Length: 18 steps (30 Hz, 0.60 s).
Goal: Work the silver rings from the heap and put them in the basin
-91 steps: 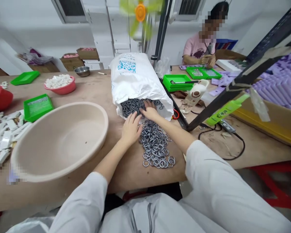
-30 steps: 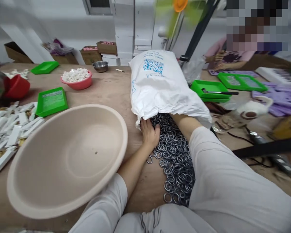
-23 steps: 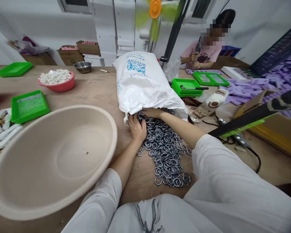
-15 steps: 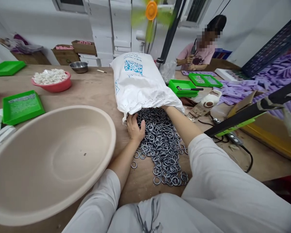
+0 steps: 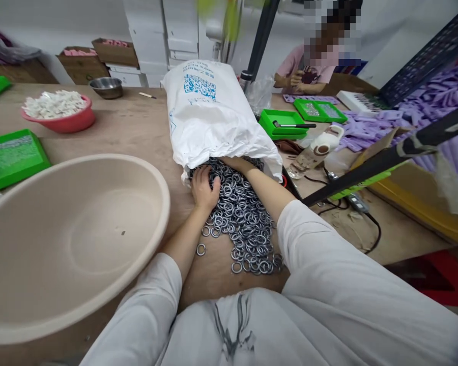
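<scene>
Left hand [image 5: 206, 190] spread on rings [image 5: 248, 223]; right hand [image 5: 233, 161] partly inside sack [image 5: 217, 127], grip untellable; basin [image 5: 95, 203] at eight o'clock, black bar [image 5: 351, 178] at three.

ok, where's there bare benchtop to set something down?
Best patch: benchtop between the red bowl and white sack, metal bowl behind, beige basin in front. Smaller: between the left forearm and gray ring pile, with one loose ring. Crowded: the sack mouth, left hand on rings, right hand partly inside; right of it, green tray and water bottle.

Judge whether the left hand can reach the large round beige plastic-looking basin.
Probably yes: the bare left hand, at the shiny grey rings, is near the basin, with nothing standing between.
</scene>
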Motion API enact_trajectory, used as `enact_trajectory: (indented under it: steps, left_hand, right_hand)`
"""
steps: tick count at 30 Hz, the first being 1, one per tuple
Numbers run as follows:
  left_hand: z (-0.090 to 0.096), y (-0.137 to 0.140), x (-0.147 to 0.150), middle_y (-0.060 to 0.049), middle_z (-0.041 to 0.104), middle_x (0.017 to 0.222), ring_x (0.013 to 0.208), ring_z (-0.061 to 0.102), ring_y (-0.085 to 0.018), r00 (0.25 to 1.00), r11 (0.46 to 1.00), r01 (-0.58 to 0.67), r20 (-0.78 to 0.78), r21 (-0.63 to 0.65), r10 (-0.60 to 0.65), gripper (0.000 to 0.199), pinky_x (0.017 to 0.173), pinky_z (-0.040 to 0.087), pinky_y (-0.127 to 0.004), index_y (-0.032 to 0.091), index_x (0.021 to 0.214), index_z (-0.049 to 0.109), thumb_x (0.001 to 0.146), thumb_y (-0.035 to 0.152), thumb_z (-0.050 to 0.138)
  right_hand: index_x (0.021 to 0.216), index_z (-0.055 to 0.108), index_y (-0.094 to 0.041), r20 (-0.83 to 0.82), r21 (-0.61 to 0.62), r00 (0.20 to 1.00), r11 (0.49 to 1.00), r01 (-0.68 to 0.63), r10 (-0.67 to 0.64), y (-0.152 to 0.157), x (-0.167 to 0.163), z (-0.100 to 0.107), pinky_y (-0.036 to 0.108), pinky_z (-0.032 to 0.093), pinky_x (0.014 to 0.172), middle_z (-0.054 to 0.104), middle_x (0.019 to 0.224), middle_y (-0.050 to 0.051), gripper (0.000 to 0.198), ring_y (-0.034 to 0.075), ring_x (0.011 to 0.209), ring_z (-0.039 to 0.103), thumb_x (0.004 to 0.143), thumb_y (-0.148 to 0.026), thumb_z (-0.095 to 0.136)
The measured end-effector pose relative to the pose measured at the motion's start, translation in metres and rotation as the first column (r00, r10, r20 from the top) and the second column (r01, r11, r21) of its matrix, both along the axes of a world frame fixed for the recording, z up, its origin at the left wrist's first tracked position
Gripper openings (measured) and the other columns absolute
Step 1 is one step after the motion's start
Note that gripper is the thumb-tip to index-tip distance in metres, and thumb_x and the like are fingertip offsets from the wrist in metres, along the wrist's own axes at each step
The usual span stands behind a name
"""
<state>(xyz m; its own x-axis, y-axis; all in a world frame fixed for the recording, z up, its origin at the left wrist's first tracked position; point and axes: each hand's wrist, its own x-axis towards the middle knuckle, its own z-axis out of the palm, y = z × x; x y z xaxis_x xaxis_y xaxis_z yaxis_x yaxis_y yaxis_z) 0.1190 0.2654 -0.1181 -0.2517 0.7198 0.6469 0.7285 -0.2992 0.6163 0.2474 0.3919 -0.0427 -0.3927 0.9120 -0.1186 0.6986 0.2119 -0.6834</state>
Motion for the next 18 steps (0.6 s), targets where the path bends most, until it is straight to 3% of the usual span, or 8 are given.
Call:
enact_trajectory:
  steps: [4,9,14,18]
  left_hand:
    - [0.005,-0.008,-0.007,-0.017,0.067,0.121,0.119,0.057,-0.027,0.999,0.999,0.031,-0.014,0.018,-0.030,0.043,0.108,0.039,-0.044,0.013,0.118,0.063,0.097,0.041,0.038]
    - [0.014,-0.043,-0.010,-0.014,0.071,0.110,0.110,0.060,-0.027,0.989,0.988,0.074,-0.115,-0.138,-0.090,0.036,0.103,0.042,-0.043,0.017,0.106,0.067,0.095,0.038,0.041]
    - [0.021,-0.094,-0.013,-0.014,0.071,0.116,0.111,0.062,-0.028,0.952,0.932,0.165,-0.195,-0.321,-0.236,0.040,0.102,0.044,-0.044,0.016,0.114,0.068,0.094,0.039,0.042]
    - [0.027,-0.124,-0.017,-0.014,0.070,0.123,0.118,0.060,-0.028,0.924,0.905,0.196,-0.238,-0.378,-0.300,0.039,0.106,0.042,-0.047,0.018,0.113,0.070,0.094,0.037,0.043]
  right_hand:
    - [0.129,0.066,-0.019,-0.035,-0.027,0.998,0.998,-0.056,0.055,-0.018,-0.007,-0.004,0.038,0.033,0.117,0.057,0.146,0.006,0.039,0.024,0.137,0.050,0.100,-0.038,0.048]
    - [0.136,0.062,-0.016,-0.142,-0.029,0.981,0.990,-0.140,0.134,-0.052,0.012,0.000,0.031,0.032,0.116,0.057,0.146,0.005,0.046,0.019,0.136,0.052,0.100,-0.040,0.046]
    - [0.138,0.059,-0.007,-0.029,0.208,0.967,0.948,-0.242,0.253,-0.094,0.035,0.005,0.034,0.031,0.118,0.057,0.145,0.015,0.049,0.023,0.137,0.050,0.098,-0.033,0.048]
    - [0.146,0.050,-0.014,0.147,0.375,0.955,0.880,-0.293,0.256,-0.128,0.042,0.015,0.046,0.029,0.119,0.040,0.158,0.015,0.052,0.030,0.141,0.041,0.098,-0.032,0.048]
